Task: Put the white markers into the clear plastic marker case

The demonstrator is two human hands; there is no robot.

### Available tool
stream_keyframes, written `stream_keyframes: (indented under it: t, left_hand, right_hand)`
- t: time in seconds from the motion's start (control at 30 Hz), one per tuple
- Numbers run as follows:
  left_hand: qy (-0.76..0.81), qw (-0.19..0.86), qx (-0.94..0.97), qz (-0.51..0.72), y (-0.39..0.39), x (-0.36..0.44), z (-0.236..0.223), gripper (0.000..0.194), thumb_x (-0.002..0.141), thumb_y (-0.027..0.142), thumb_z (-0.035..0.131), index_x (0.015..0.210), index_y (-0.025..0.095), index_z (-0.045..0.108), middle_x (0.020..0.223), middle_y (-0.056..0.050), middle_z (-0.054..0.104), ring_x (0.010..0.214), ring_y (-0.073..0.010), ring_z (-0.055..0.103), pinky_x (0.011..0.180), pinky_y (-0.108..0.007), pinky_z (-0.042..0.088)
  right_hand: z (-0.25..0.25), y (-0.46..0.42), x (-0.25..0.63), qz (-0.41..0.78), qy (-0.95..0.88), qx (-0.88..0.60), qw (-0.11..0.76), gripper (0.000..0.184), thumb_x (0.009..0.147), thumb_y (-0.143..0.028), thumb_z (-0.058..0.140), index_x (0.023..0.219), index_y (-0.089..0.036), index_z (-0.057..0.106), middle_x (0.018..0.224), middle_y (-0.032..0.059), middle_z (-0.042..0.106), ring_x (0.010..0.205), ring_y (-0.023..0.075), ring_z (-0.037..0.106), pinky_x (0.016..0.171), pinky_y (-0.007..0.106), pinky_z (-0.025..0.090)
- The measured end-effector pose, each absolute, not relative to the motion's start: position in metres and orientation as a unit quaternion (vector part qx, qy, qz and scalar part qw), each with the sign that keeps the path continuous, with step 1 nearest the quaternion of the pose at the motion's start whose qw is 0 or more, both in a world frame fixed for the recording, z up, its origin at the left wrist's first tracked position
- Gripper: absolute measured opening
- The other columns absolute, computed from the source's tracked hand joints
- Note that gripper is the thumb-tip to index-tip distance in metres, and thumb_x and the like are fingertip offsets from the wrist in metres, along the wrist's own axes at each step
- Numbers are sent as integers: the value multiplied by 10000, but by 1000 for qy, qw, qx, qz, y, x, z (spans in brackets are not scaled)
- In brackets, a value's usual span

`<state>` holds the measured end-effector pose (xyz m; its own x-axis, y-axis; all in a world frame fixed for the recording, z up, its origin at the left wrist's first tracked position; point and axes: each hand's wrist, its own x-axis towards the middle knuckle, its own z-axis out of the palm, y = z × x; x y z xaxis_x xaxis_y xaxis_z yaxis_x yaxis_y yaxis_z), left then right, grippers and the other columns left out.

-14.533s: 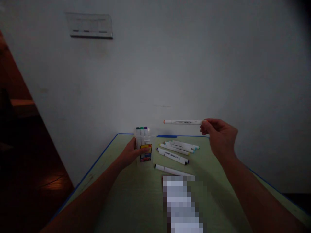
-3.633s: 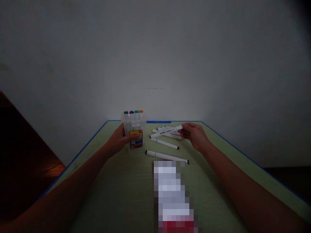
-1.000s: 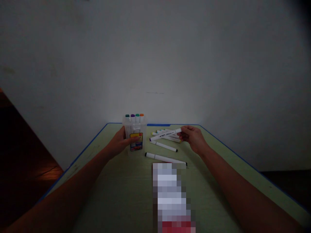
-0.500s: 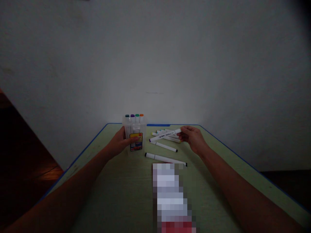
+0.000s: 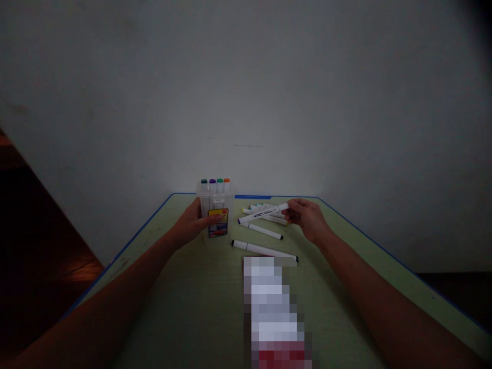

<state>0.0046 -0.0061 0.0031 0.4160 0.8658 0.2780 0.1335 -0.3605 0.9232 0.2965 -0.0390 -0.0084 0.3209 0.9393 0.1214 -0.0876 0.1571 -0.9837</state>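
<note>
My left hand (image 5: 194, 223) is wrapped round a clear plastic marker case (image 5: 218, 202), thumb across its yellow and blue label. Several markers stand upright in the case, with dark teal, purple, green and orange caps showing at the top. Between the fingertips of my right hand (image 5: 305, 218) is one end of a white marker (image 5: 263, 212), tilted with its purple end pointing left and down. Beneath and behind it lies a loose pile of white markers (image 5: 277, 219). Nearer me, a thin marker with black ends (image 5: 265, 231) and another black-capped marker (image 5: 265, 251) lie on the table.
The pale green table (image 5: 184, 307) has a blue edge and meets a plain grey wall (image 5: 246, 92) at its far side. A pixelated white and red item (image 5: 269, 307) lies at the near middle. Dark floor (image 5: 31, 246) shows at the left.
The whole view has shifted slightly, so everything appears a little to the right. Both hands keep the same grips, on the case and the purple-ended marker.
</note>
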Motion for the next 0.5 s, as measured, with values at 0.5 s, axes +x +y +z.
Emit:
stream_keyframes:
  t: [0.5]
  left_hand:
    - [353,446,710,415,-5,4,2,512,631,410,724,1023,138,539,1054,-102,653,929,-244,631,823,-403,501]
  right_hand:
    - [-8,-39,297,396,-409,-513,642,144,681,-243,670,626,-148,577,541,20,625,428,101,531,431,223,434]
